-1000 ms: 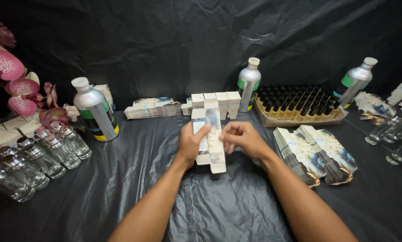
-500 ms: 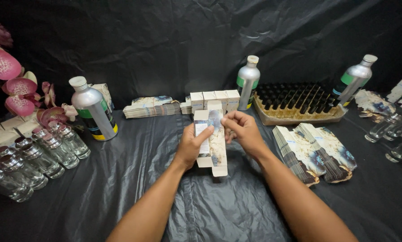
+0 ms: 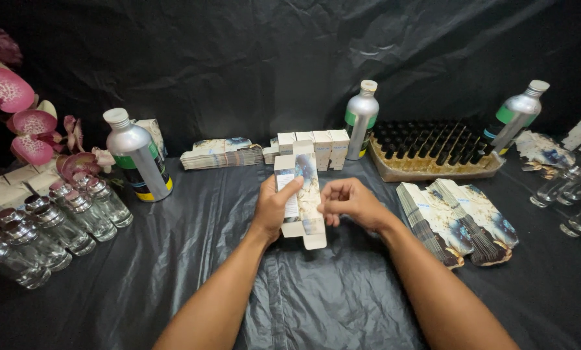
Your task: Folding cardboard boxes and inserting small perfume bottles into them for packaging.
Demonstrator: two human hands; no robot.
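At nine o'clock, pink orchid blooms crowded the table's left edge, with a cluster of clear glass bottles with silver caps below them, packed close together; I could not tell whether they held anything. Just beside them, toward ten o'clock, stood a silver bottle with a white cap and a green and yellow band. The black plastic sheet lay wrinkled and bare from there toward six o'clock, the widest open stretch for the arms.

At the centre, the left hand pinched a small printed carton, thumb across its front and fingers behind, holding it upright with flaps open at both ends. The right hand hung just beside the carton's right edge, fingers loosely curled, fingertips near it; whether they touched it I could not tell.

At twelve o'clock a row of standing cartons sat close behind the held one, with a stack of flat cartons to their left. A second silver bottle stood touching the row's right end. At one o'clock a tray held dark-capped vials in tight rows, and a third silver bottle leaned at its far corner. At three o'clock, fanned flat cartons lay near the right forearm, leaving little room there. More clear bottles lined the right edge.
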